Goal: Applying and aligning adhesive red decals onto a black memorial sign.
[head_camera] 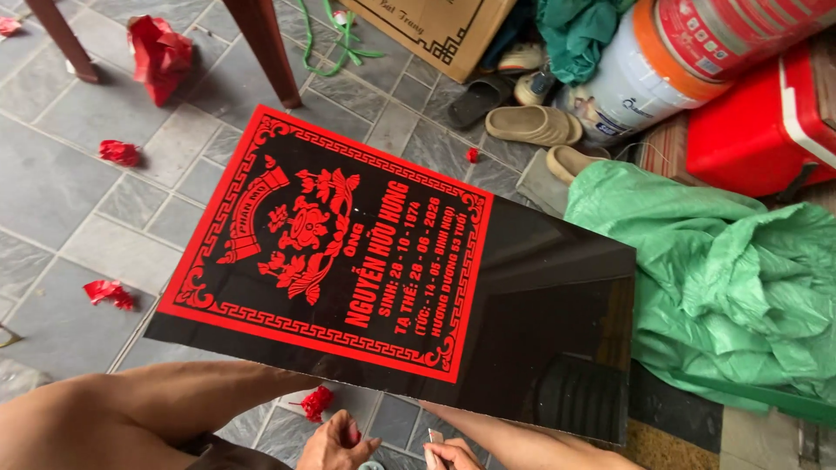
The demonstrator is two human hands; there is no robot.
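We look down at a glossy black stone slab (pixel 522 296) that fills the middle of the view, tilted, with a red ornamental panel (pixel 326 248) of flowers, border and lettering covering its left part. Its near edge runs just above our two hands, which sit at the bottom of the view, below and in front of the slab. Our left hand (pixel 335 444) is curled loosely, fingers bent, with a bit of red scrap (pixel 318 402) just beyond it. Our right hand (pixel 451 453) pinches a small pale blade-like tool (pixel 435 438), close beside the left hand. Neither hand visibly touches the slab. More red scraps (pixel 111 292) lie on the grey tiled floor (pixel 52 191) to the left. A crumpled green sheet (pixel 740 270) lies to the right, with sandals (pixel 533 124) and a white bucket (pixel 640 83) farther off.
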